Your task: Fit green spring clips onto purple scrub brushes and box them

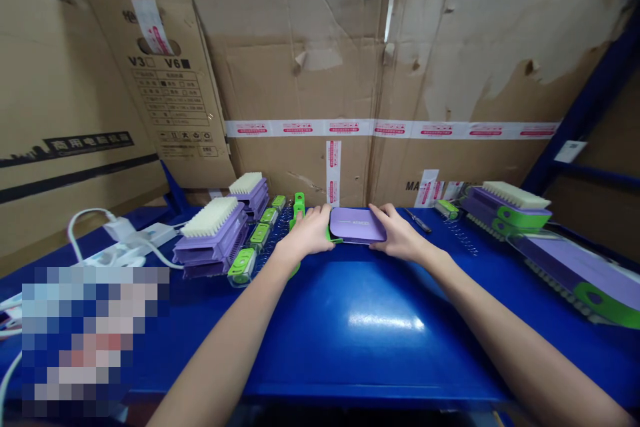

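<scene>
Between my two hands is a purple brush casing [358,225] with rounded corners and pale lettering on its top. My left hand [314,230] grips the left end, where a green piece [334,236] shows at the corner. The opposite end is held by my right hand [395,233], thumb and fingers against the edge. The casing's underside is hidden. Bright green parts [299,202] lie just beyond my left hand, partly covered by it. A thin dark tool [419,221], perhaps a screwdriver, lies beyond my right hand.
Purple brush parts with cream bristles [210,217] are stacked left, beside small green-and-clear pieces [260,236] and springs. More purple-and-green brushes [520,213] stand right, near scattered springs [463,237]. A power strip [150,237] with cables sits left. Cardboard [300,80] walls the blue table [350,347].
</scene>
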`<state>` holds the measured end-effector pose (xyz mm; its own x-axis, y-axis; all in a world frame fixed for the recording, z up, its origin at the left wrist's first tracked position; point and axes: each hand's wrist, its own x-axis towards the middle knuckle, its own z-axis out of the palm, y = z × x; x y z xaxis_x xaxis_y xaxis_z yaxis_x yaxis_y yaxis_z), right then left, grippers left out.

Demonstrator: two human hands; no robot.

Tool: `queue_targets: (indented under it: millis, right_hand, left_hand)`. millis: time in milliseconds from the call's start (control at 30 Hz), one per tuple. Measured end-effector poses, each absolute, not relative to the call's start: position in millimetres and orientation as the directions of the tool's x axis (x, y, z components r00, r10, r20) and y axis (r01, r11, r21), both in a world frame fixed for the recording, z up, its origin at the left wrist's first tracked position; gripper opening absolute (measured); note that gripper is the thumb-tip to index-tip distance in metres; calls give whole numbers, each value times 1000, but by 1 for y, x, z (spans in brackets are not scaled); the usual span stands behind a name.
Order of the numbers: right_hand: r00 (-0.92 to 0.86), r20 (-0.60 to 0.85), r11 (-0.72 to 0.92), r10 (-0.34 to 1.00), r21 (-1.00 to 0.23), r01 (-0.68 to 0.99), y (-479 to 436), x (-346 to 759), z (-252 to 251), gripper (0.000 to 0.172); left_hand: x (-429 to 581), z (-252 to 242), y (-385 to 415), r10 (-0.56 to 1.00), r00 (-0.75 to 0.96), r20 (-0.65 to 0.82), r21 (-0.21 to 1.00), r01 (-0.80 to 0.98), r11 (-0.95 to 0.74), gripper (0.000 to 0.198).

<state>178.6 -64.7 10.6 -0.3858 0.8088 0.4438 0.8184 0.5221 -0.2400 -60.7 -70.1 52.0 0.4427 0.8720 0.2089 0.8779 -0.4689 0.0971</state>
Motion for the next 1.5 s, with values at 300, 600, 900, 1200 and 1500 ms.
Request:
queue_targets:
  millis: [300, 600, 900, 1200, 1500]
  right_hand:
    - [-437, 485, 547, 758, -108, 830, -69, 178, 11, 85]
    - [-452, 487, 560, 747, -95, 823, -77, 171, 13, 78]
    - [-564, 585, 648, 582, 85, 757, -76, 172, 10, 75]
    - [-540, 659, 616, 524, 145, 774, -72, 182, 8, 81]
    - [-524, 649, 611, 551, 114, 783, -73, 177, 8, 80]
  left_hand:
    - [-50, 52, -81, 838, 436, 329, -72, 896, -438, 71]
    - [-59, 59, -84, 852, 434, 292, -56, 897, -438, 64]
    - [-59, 49, -79, 784, 542, 301, -72, 833, -549, 49]
    - [-64, 52, -76, 712, 596, 372, 60, 750, -659, 66]
    - [-58, 49, -78, 749, 520, 410, -11, 824, -566, 79]
